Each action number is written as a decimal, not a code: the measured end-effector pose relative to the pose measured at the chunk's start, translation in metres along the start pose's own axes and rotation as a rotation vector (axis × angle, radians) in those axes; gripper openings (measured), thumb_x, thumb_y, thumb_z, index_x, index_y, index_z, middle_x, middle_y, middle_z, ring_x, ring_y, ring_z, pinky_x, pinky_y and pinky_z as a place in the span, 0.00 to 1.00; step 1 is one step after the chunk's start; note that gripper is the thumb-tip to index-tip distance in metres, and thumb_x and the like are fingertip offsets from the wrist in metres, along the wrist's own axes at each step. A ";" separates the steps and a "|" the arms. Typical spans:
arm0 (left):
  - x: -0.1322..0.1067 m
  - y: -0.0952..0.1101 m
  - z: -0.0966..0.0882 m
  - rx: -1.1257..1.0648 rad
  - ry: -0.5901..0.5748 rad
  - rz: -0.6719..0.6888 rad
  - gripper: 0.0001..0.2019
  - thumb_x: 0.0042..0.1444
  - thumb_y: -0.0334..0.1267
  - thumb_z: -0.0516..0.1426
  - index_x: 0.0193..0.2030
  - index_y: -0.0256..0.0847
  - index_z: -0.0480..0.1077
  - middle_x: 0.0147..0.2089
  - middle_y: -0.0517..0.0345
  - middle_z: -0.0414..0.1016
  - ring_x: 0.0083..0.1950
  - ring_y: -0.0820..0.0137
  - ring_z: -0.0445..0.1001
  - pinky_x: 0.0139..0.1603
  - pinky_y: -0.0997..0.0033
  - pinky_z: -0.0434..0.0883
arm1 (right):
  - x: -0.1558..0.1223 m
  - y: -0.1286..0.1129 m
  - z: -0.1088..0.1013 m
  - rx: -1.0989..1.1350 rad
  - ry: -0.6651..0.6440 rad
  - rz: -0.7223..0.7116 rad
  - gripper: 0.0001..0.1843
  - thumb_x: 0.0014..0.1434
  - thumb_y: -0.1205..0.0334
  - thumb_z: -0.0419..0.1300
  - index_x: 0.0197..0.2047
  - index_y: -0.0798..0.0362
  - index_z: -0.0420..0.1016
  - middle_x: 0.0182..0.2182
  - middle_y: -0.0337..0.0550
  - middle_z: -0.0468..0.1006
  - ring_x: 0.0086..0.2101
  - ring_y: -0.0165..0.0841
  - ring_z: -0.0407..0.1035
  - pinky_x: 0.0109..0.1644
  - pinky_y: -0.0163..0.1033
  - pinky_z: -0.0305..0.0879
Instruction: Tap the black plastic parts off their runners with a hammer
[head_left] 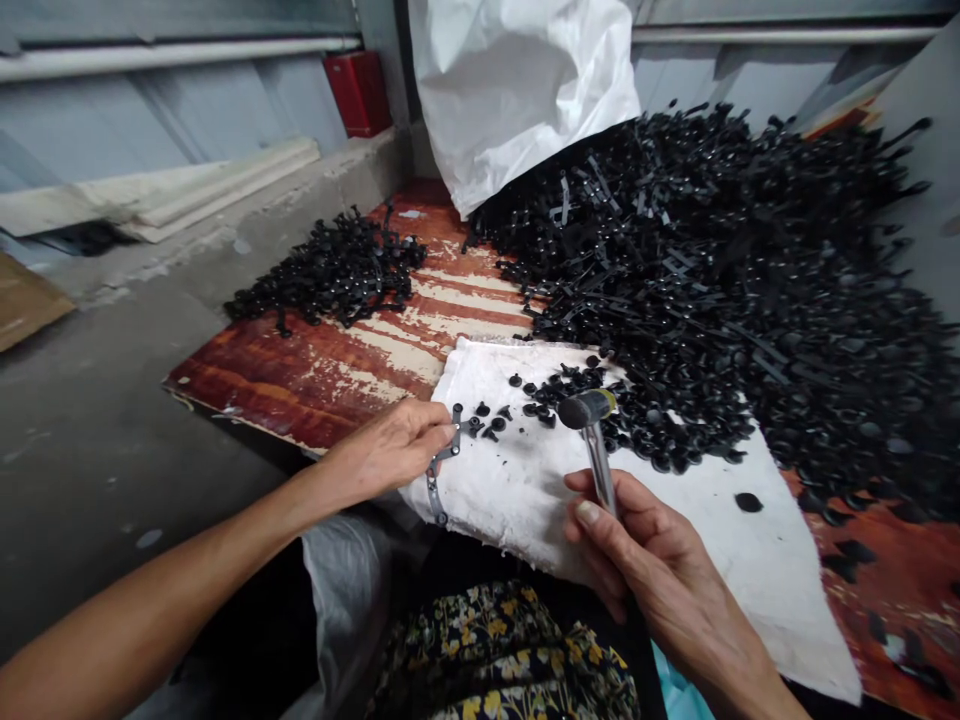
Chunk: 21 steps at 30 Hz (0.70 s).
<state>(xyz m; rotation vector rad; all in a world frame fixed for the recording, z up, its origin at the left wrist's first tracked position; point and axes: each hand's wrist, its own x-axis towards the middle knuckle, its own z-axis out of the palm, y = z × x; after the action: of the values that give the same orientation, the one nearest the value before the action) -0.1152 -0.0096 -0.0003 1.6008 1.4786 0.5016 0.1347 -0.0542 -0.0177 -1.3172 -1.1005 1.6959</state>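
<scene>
My left hand (386, 450) pinches a thin black plastic runner (442, 465) with moulded pieces attached, resting it on a white cloth (510, 500). My right hand (645, 550) grips a small hammer (592, 430) by its metal handle. The hammer's dark head (586, 408) hangs just above the cloth, among loose black moulded pieces (551, 395). A large heap of black plastic moulded parts (712, 270) spreads beyond the cloth and partly overlaps it.
A smaller black heap (330, 270) lies on a peeling red-painted wooden board (300, 375). A white sack (510, 90) stands behind the large heap. A red box (358, 93) sits by the wall. A concrete floor (112, 400) lies left of the board, and floral-patterned clothing (502, 650) shows below.
</scene>
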 end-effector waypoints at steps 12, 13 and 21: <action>-0.018 0.000 0.004 -0.237 -0.010 -0.144 0.15 0.50 0.49 0.55 0.24 0.38 0.64 0.22 0.63 0.60 0.23 0.76 0.58 0.22 0.80 0.56 | 0.000 -0.001 0.001 -0.048 0.041 -0.012 0.28 0.48 0.39 0.67 0.43 0.52 0.72 0.23 0.36 0.73 0.11 0.19 0.54 0.12 0.27 0.50; -0.017 0.001 0.005 -0.249 -0.016 -0.159 0.15 0.49 0.49 0.55 0.24 0.38 0.64 0.22 0.63 0.60 0.24 0.76 0.58 0.22 0.80 0.56 | 0.000 -0.001 0.001 -0.053 0.044 -0.015 0.28 0.48 0.39 0.67 0.43 0.52 0.72 0.23 0.36 0.73 0.11 0.19 0.54 0.12 0.27 0.50; -0.015 0.003 0.008 -0.247 -0.045 -0.183 0.15 0.47 0.51 0.54 0.25 0.39 0.62 0.24 0.63 0.58 0.25 0.75 0.59 0.23 0.78 0.59 | -0.002 -0.002 0.002 -0.075 0.036 -0.005 0.30 0.49 0.38 0.66 0.44 0.53 0.70 0.23 0.35 0.72 0.12 0.19 0.55 0.13 0.27 0.50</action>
<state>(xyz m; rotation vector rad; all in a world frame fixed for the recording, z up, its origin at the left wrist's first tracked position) -0.1103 -0.0256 0.0020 1.2637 1.4521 0.5183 0.1331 -0.0557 -0.0151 -1.3856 -1.1557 1.6348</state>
